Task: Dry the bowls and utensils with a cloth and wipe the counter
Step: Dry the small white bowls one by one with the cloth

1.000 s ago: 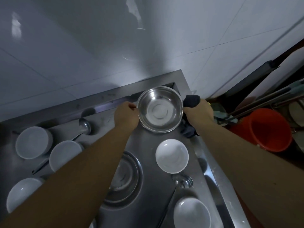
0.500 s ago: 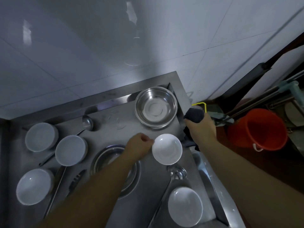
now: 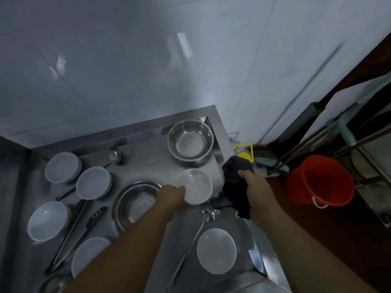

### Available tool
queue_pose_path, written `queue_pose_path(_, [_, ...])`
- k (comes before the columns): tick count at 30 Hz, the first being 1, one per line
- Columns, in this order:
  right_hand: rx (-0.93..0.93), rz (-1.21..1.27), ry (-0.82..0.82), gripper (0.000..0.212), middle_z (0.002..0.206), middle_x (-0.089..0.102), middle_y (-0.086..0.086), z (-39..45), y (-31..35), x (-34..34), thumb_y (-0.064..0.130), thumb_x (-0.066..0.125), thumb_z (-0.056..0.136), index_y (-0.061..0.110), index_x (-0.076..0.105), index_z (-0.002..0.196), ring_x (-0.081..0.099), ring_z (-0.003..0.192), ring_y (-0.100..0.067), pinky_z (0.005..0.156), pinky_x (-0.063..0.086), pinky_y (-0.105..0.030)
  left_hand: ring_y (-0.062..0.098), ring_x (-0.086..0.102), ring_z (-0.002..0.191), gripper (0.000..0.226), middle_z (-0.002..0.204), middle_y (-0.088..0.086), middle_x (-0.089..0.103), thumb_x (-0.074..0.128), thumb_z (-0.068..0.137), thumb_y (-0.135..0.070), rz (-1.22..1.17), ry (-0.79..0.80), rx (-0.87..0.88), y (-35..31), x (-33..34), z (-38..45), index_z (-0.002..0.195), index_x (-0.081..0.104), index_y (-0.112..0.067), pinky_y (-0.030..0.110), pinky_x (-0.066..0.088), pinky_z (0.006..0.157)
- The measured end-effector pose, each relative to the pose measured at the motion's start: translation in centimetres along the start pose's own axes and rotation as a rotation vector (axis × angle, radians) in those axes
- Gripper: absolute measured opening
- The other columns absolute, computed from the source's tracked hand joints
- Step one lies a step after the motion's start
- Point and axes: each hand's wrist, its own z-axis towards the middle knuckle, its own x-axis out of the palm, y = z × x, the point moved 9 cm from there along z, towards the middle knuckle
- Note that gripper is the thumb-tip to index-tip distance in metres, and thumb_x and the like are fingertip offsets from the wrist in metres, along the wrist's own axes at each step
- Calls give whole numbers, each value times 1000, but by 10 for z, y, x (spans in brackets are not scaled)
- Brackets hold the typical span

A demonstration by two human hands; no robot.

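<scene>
The left hand pinches the rim of a white bowl in the middle of the frame; the right hand squeezes a dark cloth just right of it, over the counter edge

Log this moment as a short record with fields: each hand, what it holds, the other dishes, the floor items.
left hand: grips the rim of the small white ceramic bowl
right hand: holds the dark crumpled cloth
surface: stainless steel counter
back corner: round steel mixing bowl, upright
under left forearm: wide shallow steel basin
other white bowls: five
utensils: steel ladle, metal tongs
floor, right: orange plastic bucket
</scene>
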Motion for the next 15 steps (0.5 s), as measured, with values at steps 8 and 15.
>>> queue_pose_path(8, [-308, -443, 206, 11, 107, 73, 6, -102, 52, 36, 39, 54, 109, 36, 64, 111, 68, 108, -19, 95, 55, -40, 30, 70, 87, 19, 101, 20, 71, 56, 99, -12, -566, -27, -13, 6, -54, -111, 107, 67, 1, 37, 58, 71])
queue_pose_path(15, [-600, -716, 449, 32, 101, 67, 13, -185, 92, 106, 38, 56, 90, 53, 48, 117, 64, 86, 1, 69, 48, -18, 29, 80, 97, 22, 107, 18, 81, 62, 96, -13, -685, 98, 167, -2, -87, -223, 112, 75, -5, 31, 64, 73])
